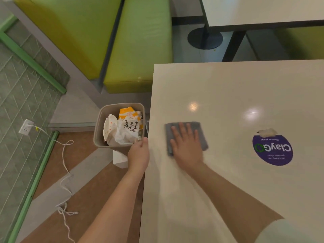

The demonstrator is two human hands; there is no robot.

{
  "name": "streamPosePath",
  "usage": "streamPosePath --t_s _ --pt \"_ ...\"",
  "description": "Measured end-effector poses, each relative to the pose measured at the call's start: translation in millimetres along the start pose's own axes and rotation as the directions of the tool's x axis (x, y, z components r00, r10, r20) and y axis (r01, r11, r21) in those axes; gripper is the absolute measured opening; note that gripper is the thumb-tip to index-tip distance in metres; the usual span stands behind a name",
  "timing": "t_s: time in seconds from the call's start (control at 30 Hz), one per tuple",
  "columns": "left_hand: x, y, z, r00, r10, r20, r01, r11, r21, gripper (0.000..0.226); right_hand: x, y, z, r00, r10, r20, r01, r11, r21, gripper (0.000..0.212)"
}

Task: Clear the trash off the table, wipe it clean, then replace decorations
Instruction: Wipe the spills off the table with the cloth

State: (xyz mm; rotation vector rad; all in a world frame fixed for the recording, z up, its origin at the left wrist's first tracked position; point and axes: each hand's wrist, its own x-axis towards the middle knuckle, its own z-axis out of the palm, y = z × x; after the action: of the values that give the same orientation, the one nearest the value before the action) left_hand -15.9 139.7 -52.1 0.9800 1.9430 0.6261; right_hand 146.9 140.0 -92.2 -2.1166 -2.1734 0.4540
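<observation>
right hand (pixel 186 146) flat on upright-lying cloth (pixel 198 135); left grip (pixel 139 153) around bin rim (pixel 105 146)

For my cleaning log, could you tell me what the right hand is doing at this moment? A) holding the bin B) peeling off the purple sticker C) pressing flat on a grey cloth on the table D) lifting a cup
C: the right hand lies with straight fingers on the grey cloth on the table.

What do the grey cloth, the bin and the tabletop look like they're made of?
Grey cloth: soft matte fabric, folded flat under the right hand, possibly microfibre. Bin: beige, smooth thin walls with rounded corners, likely plastic. Tabletop: cream, hard and glossy, showing lamp reflections, probably laminate.
</observation>
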Motion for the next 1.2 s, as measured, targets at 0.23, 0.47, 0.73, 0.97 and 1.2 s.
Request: streamPosePath --t_s 0.23,0.47,0.73,0.97,1.2 --pt "-10 -5 -2 0.996 0.088 -0.003 -0.088 0.995 0.056 0.039 -21 -39 10 0.963 -0.262 0.067 0.262 0.965 0.011 0.059" --pt "-16 -17 8 0.998 0.010 -0.054 -0.006 0.997 0.078 0.039 -37 90 -14 1.000 0.027 -0.012 -0.027 1.000 -0.013 0.064" --pt "-42 -39 2 0.993 -0.039 -0.112 0.058 0.984 0.169 0.042 -49 75 -11 0.984 0.176 -0.005 -0.176 0.983 -0.053 0.067" --pt "-62 -59 -2 0.989 0.037 -0.143 0.001 0.967 0.256 0.048 -112 -46 31 0.971 -0.233 0.052 0.230 0.972 0.056 0.056" --pt "-94 -68 10 0.992 0.058 -0.116 -0.036 0.982 0.185 0.041 -117 21 21 0.979 -0.204 0.014 0.204 0.979 0.006 0.059"
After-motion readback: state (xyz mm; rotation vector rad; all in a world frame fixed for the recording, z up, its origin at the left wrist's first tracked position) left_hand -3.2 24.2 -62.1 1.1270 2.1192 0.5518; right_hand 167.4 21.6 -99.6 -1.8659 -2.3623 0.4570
